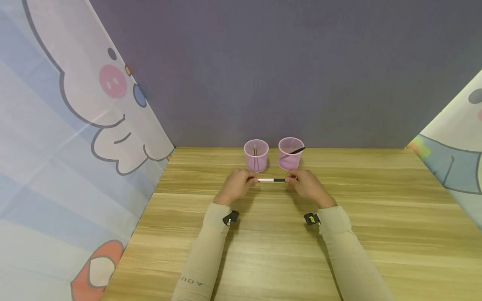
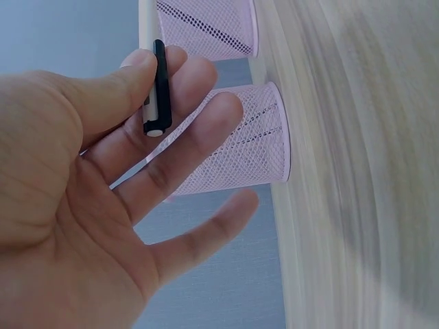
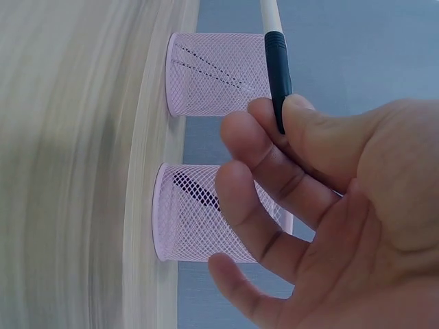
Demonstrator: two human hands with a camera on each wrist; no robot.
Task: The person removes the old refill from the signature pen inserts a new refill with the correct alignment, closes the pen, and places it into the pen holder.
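Note:
A white ballpoint pen (image 1: 266, 180) with a black grip and black clip is held level between my two hands. My left hand (image 1: 237, 184) pinches its clip end between thumb and fingertips, the little finger spread apart in the left wrist view. At the black grip (image 3: 278, 72), my right hand (image 1: 306, 184) pinches the pen near its tip, with the other fingers loosely bent. Just beyond the hands stand two pink mesh cups, the left cup (image 1: 249, 162) and the right cup (image 1: 289, 163), side by side and upright.
Inside the left cup are thin dark prongs (image 1: 256, 152). A black stick-like item (image 1: 298, 150) leans out over the right cup's rim. The wooden table (image 1: 271, 251) ends at a grey wall (image 1: 286, 75) behind the cups; cartoon-printed curtains (image 1: 75, 175) hang at both sides.

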